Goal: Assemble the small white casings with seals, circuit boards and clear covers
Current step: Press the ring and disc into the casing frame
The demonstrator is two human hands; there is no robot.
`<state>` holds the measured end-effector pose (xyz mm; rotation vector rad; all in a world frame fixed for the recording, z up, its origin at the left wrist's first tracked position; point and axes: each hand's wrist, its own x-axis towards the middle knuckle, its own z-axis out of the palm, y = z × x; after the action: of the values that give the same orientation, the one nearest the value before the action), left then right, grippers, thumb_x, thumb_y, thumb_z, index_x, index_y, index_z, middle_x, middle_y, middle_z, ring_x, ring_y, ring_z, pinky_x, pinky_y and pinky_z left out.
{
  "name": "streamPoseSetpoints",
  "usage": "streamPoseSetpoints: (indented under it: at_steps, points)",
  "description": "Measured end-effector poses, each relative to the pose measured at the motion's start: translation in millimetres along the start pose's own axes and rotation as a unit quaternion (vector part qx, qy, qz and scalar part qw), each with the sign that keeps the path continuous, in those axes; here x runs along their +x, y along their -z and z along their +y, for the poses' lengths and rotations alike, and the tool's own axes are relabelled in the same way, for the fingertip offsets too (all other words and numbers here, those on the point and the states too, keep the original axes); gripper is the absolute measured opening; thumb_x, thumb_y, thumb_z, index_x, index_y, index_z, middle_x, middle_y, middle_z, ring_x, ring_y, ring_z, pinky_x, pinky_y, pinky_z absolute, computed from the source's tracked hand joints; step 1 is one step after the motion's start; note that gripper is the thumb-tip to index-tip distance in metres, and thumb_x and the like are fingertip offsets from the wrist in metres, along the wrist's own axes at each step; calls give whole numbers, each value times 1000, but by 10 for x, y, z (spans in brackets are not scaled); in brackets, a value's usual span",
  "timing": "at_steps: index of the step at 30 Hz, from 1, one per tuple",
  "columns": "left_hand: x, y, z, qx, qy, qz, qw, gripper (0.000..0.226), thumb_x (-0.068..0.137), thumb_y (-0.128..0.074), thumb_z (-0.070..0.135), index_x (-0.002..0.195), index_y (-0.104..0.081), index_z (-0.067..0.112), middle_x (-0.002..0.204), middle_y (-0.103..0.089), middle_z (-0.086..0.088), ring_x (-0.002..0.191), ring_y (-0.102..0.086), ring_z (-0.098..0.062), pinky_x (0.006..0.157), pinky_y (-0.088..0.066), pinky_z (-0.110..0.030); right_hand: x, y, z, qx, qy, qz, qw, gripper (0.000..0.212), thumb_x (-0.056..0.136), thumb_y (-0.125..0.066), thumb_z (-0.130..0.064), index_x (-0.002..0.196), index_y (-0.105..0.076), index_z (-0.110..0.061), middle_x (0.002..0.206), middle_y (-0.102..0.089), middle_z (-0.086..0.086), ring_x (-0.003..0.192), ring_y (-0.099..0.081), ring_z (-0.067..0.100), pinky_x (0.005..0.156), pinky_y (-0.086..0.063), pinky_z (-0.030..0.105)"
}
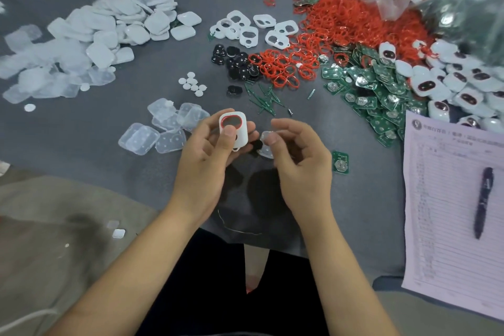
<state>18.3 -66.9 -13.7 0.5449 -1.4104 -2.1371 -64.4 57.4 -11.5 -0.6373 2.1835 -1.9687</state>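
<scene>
My left hand (pixel 210 150) grips a small white casing (pixel 235 128) with a red seal ringing its oval opening; the thumb presses on its face. My right hand (pixel 294 155) pinches a small clear cover piece (pixel 266 142) just to the right of the casing. One green circuit board (pixel 340 162) lies on the grey mat right of my right hand. Clear covers (pixel 163 128) lie left of my left hand.
Red seals (pixel 335 30) are heaped at the back right, green circuit boards (pixel 376 95) beside them, finished casings (pixel 458 79) at far right. Empty white casings (pixel 251 27), black parts (pixel 237 63), white discs (pixel 193 84) and white lids (pixel 103 27) lie behind. A paper sheet (pixel 450 226) bears a pen (pixel 484 199).
</scene>
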Motion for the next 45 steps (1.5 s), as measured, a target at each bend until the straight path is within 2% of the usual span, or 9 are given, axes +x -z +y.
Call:
streamPoseSetpoints:
  at_steps: [4,9,11,13,20,23,29,34,45]
  points:
    - [-16,-2,10,29,-18,-12,999,25,100,-61,42,121,-64,29,117,-76,-6,104,-67,-15,80,-51,-21,3,44,18,46,-22,3,999,17,99,-69,-14,113,-75,-22,90,-75,-9,78,-68,4,69,-52,20]
    - [-24,-6,5,39,-22,-14,999,21,97,-66,50,110,-65,33,117,-77,-5,91,-65,-10,69,-47,-16,6,40,26,55,-23,-4,998,23,97,-70,-11,115,-76,-26,97,-77,-1,90,-73,13,82,-56,26]
    - [-22,-8,-10,39,-21,-5,999,12,96,-69,45,103,-69,35,109,-77,-2,78,-63,-11,68,-50,-20,1,37,24,55,-26,-5,998,23,98,-70,-12,113,-76,-27,95,-76,-2,86,-71,12,77,-55,28]
    - [-21,-5,-22,29,-14,4,999,5,99,-69,34,100,-71,29,99,-76,1,83,-71,-13,73,-57,-22,-5,35,17,60,-25,-3,998,19,99,-69,-14,111,-76,-26,92,-76,-3,77,-67,7,69,-51,25]
    - [0,-18,-15,11,32,-10,999,17,101,-65,15,113,-72,5,108,-78,-8,104,-76,-24,88,-58,-24,-18,34,-24,85,-9,9,996,14,99,-68,-7,106,-79,-11,80,-71,5,60,-62,12,53,-51,23]
    - [-4,-17,3,16,33,-22,999,18,97,-68,23,109,-76,12,110,-78,-9,109,-74,-23,92,-57,-24,-35,26,-45,118,-25,-6,993,16,97,-69,-3,105,-78,-13,77,-73,8,67,-68,16,55,-56,26]
    - [25,17,-27,48,9,-53,997,22,101,-65,18,123,-63,16,107,-78,-4,90,-76,-18,77,-59,-24,-28,25,-44,136,-25,2,990,6,99,-67,-5,101,-71,-8,79,-72,8,67,-68,20,55,-56,29]
    - [61,36,-50,4,20,-45,999,29,97,-64,18,124,-61,27,101,-77,-2,90,-75,-17,83,-59,-26,-23,30,-40,140,-30,2,990,5,100,-64,-4,101,-69,-5,79,-72,3,67,-68,18,55,-56,28]
    - [52,37,-58,34,13,-45,998,39,103,-59,7,140,-52,17,92,-73,2,75,-66,-11,71,-56,-24,-5,15,-6,104,-33,35,993,9,102,-63,-12,96,-68,-8,70,-64,2,55,-58,15,51,-50,25]
